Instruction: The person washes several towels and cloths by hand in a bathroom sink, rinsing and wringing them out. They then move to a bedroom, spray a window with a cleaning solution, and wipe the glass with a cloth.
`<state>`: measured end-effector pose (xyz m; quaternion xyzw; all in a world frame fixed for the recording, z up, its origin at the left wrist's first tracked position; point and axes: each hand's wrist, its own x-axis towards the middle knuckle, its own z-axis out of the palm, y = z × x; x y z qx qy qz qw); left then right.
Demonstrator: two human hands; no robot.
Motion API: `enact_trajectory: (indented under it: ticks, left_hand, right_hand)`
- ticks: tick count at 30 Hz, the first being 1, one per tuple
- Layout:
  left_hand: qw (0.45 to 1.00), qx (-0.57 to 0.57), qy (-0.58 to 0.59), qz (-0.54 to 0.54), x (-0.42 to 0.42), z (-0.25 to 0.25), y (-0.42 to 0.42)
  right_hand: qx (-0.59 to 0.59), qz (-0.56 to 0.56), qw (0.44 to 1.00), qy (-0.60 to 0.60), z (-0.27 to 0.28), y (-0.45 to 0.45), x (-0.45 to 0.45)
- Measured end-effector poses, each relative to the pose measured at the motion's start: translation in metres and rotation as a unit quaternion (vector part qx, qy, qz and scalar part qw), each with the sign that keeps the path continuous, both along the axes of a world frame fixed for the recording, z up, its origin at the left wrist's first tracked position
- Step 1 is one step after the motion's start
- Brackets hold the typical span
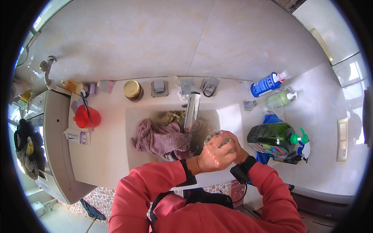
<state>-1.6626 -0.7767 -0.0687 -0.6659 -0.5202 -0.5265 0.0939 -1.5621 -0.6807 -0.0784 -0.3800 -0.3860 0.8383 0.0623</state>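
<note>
Over the right side of a white sink basin, my two wet hands meet around a bunched greyish cloth. My left hand lies across the front of it, fingers curled. My right hand closes on it from the right, partly hidden behind my left. A mauve towel is heaped in the basin's left part, with a yellowish patterned cloth behind it. Cloudy water stands in the basin. The chrome faucet reaches over it, just behind my hands; whether water runs is unclear.
A red plastic mug, a toothpaste box and a gold-lidded jar stand at left. To the right are a large green pump bottle, a light green pump bottle and a blue bottle. A tiled wall rises behind.
</note>
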Motion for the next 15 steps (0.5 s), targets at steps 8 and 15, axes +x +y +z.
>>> enact_trajectory:
  ticks: [8, 15]
  left_hand:
    - [0.990, 0.048, 0.074, -0.112, 0.002, -0.006, -0.009]
    - [0.970, 0.058, 0.138, -0.193, 0.004, -0.021, -0.013]
  right_hand:
    - [-0.163, 0.178, 0.968, -0.070, -0.012, 0.019, -0.001]
    - [-0.031, 0.353, 0.931, -0.084, -0.001, 0.015, -0.021]
